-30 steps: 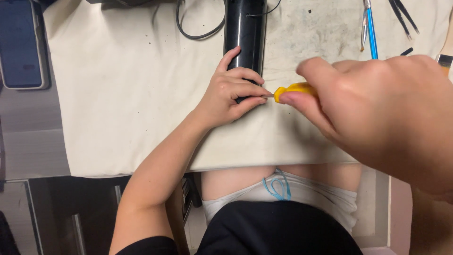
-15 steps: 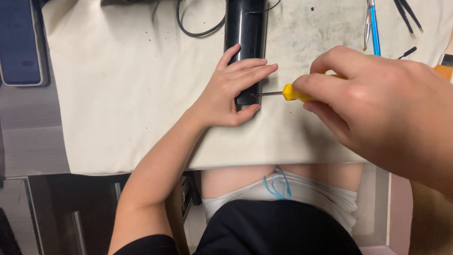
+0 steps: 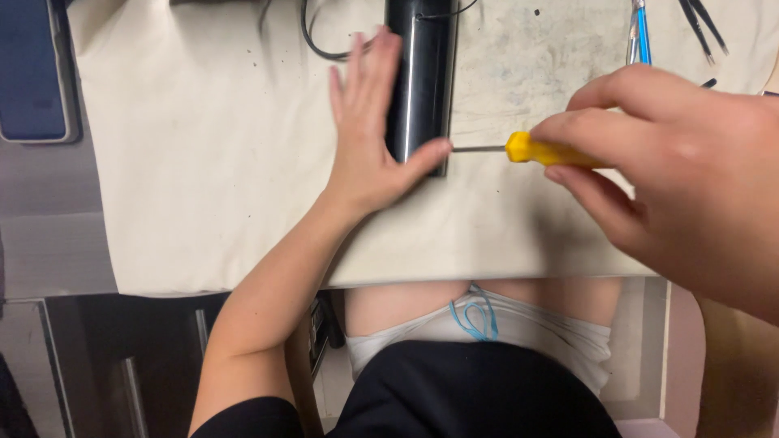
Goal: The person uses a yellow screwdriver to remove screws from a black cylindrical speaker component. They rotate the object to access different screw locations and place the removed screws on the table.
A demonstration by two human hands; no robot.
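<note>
At upper centre, a black cylinder (image 3: 419, 81) lies on a cream cloth (image 3: 203, 162); the left hand (image 3: 369, 138), fingers spread flat, steadies it while the right hand (image 3: 673, 170) grips a yellow-handled screwdriver (image 3: 535, 151) pointing at its lower end.

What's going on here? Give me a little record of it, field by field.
Left hand: flat and open beside the black cylinder, thumb against its near end
Right hand: grips the yellow-handled screwdriver
Screwdriver: lies level, metal tip pointing at the cylinder's near end
Surface: cream cloth with dark specks
Also there: black cable by the cylinder, blue-handled tool and black tweezers at upper right, dark phone at the left edge
</note>
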